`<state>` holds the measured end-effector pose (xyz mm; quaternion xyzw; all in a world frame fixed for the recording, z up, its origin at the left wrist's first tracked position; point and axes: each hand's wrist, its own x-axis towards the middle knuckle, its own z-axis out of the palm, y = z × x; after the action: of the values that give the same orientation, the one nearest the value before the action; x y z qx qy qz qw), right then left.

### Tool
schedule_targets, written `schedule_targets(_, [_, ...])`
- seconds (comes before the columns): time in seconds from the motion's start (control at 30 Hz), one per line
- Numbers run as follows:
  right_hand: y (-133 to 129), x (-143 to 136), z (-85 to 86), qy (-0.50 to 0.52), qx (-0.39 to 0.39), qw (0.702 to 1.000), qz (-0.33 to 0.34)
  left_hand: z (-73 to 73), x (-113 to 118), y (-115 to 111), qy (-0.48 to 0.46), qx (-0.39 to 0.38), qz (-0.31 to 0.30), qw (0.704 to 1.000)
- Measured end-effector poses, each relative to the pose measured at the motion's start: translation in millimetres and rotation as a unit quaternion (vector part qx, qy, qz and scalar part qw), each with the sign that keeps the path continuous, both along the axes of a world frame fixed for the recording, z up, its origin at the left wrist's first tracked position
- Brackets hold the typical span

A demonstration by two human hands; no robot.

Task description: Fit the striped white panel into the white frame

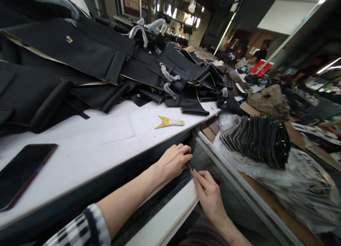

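Observation:
My left hand [174, 161] and my right hand [210, 192] are close together just off the front edge of the white tabletop [106, 143]. Between them runs a small thin dark piece [190, 169], pinched at both ends by my fingers. Too little of it shows to tell its kind. A yellow and white fork-ended tool [169, 122] lies on the tabletop beyond my hands. Below my forearms is a long white board or drawer edge [165, 217].
Black leather bag bodies [87, 47] with wrapped handles are piled along the back of the table. A phone [23, 173] lies at left. On the right, a row of black flap pieces [255, 139] rests on plastic sheeting [301, 182] beyond a metal rail [239, 185]. People work farther back.

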<state>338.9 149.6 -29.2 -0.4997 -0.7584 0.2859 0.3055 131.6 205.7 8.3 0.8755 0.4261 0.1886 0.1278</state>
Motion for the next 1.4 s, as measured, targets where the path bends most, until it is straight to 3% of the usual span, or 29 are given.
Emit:
schedule_targets(0.1, [0,-1,-0.2,0.001,-0.008,1.000,-0.008,-9.0,-8,24,0.011,-0.051,-0.076,0.996])
schedule_targets(0.27, [3,0,-4.2,-0.008,0.001,1.000,-0.021,-24.9,-15,41,0.006,-0.081,-0.122,0.989])
schedule_targets(0.43, [2,3,-5.7,-0.007,-0.012,1.000,-0.006,-28.4,-15,39,-0.006,-0.084,-0.127,0.988])
schedule_targets(0.97, [2,10,-13.0,0.041,0.011,0.999,0.013,-16.5,0,33,-0.049,-0.042,-0.131,0.989])
schedule_targets(1.07, [3,15,-15.6,0.039,0.021,0.999,0.031,-15.6,2,31,-0.036,-0.022,-0.151,0.988])
schedule_targets(1.2, [5,20,-17.0,0.026,0.038,0.997,0.065,-16.2,3,28,-0.061,-0.056,-0.137,0.987])
schedule_targets(1.4, [12,21,-3.5,-0.019,0.055,0.988,0.141,-17.6,1,23,-0.052,-0.038,-0.147,0.987])
